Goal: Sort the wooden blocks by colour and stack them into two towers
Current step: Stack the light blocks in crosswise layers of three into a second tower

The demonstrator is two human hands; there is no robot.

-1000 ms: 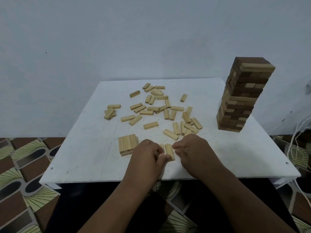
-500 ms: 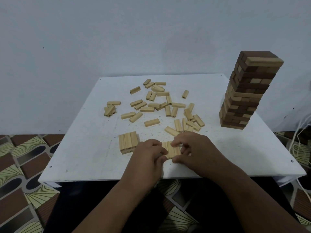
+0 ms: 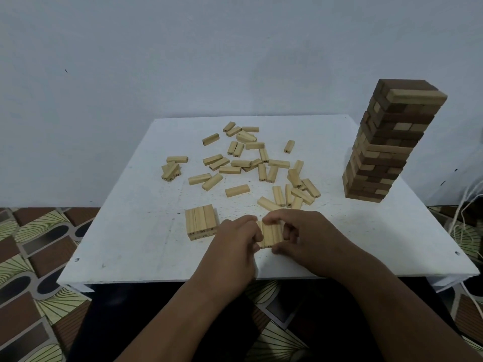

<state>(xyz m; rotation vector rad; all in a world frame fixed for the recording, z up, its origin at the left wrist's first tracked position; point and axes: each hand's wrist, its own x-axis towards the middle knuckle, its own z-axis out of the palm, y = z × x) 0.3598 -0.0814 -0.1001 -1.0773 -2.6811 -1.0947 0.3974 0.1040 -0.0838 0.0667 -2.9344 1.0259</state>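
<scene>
Both hands pinch a row of light wooden blocks (image 3: 271,233) lying side by side near the front edge of the white table (image 3: 130,239). My left hand (image 3: 232,246) presses on the row's left side, my right hand (image 3: 308,236) grips its right side and top. A short stack of light blocks (image 3: 200,222) sits just left of my hands. Several loose light blocks (image 3: 251,165) lie scattered across the table's middle. A tall tower of mixed dark and light blocks (image 3: 384,145) stands at the right, far side.
A pale wall rises behind the table. Patterned floor tiles (image 3: 34,257) show to the left and below. White cords (image 3: 467,212) hang at the right edge, past the table's corner.
Both hands have drawn the light blocks together into a tight row between them. The view has tilted up slightly; the tower and scattered blocks have not moved.
</scene>
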